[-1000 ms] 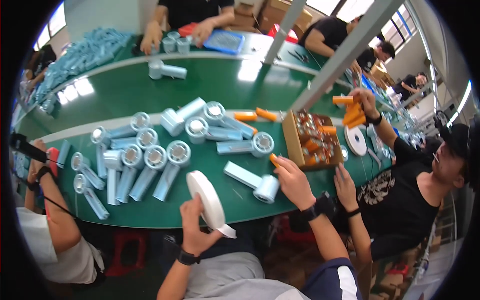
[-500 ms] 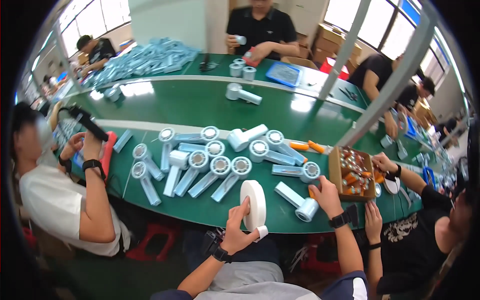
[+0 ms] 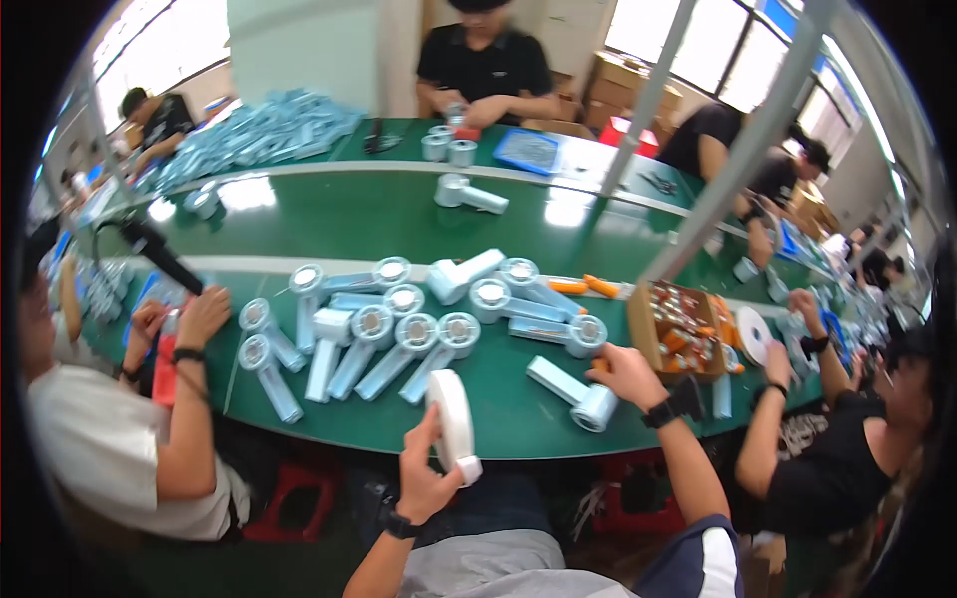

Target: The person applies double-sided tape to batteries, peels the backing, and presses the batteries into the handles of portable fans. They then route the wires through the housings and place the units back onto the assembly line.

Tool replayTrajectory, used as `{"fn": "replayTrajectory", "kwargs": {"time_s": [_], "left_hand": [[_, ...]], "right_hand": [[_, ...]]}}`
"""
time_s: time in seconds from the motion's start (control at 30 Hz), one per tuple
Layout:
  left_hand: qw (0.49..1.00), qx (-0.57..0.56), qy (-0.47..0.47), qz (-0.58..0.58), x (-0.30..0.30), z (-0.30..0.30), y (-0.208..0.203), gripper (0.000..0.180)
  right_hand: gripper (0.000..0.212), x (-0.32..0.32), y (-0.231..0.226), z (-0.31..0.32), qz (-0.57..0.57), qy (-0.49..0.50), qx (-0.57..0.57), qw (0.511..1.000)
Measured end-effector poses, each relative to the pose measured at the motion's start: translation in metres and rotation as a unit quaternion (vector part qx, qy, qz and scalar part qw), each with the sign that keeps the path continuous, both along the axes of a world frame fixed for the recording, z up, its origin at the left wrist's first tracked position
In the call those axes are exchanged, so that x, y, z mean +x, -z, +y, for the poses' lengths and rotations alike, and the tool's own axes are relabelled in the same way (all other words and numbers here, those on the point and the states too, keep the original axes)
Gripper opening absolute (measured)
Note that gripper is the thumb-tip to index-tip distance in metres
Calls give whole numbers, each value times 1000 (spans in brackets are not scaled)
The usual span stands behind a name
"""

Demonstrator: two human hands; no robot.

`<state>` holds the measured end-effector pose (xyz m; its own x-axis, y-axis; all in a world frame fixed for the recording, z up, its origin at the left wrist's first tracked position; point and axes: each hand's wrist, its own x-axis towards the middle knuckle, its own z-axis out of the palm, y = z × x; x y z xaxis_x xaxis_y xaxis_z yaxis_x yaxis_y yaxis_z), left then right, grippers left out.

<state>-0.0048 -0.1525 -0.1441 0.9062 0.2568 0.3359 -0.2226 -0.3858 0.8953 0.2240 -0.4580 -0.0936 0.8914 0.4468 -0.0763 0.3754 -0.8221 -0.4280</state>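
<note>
My left hand (image 3: 427,476) is closed around a roll of white tape (image 3: 455,424), held upright off the table's near edge; a loose end of tape shows at its lower side. In my closed right hand (image 3: 635,379) is an orange battery (image 3: 599,366), mostly covered by the fingers. Just left of that hand lies a light-blue fan housing (image 3: 573,392) with its round head toward me. Another housing (image 3: 565,333), with a thin orange wire along its handle, rests behind it. Several more fan housings (image 3: 414,351) lie in a cluster left of centre.
A cardboard box (image 3: 650,344) of orange batteries stands right of my right hand. Loose orange batteries (image 3: 601,286) lie behind the housings. Co-workers sit at both sides; the left one holds a red object (image 3: 165,371) beneath a dark tool (image 3: 159,251). A grey post (image 3: 713,189) rises at the right.
The scene has shifted left in the view. Both my hands keep their holds. The right co-worker's hand has left the battery box; the left co-worker's hands have moved onto the red object.
</note>
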Motion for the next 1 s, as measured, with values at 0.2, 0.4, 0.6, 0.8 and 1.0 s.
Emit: {"fn": "replayTrajectory", "kwargs": {"time_s": [0.2,0.4,0.6,0.8,1.0], "left_hand": [[995,-103,8,9,1,-5,1,93],[990,133,20,-33,10,-11,-57,92],[963,255,52,-69,21,-12,-74,89],[931,349,16,-103,13,-10,-71,82],[953,268,-137,-36,2,-45,-55,76]], "right_hand": [[33,11,6,-14,-16,-12,68,997],[27,-53,-87,14,-47,23,285,957],[28,-89,-122,74,84,-126,259,954],[26,-94,-100,95,169,-121,326,922],[28,-143,-33,122,38,91,602,792]]}}
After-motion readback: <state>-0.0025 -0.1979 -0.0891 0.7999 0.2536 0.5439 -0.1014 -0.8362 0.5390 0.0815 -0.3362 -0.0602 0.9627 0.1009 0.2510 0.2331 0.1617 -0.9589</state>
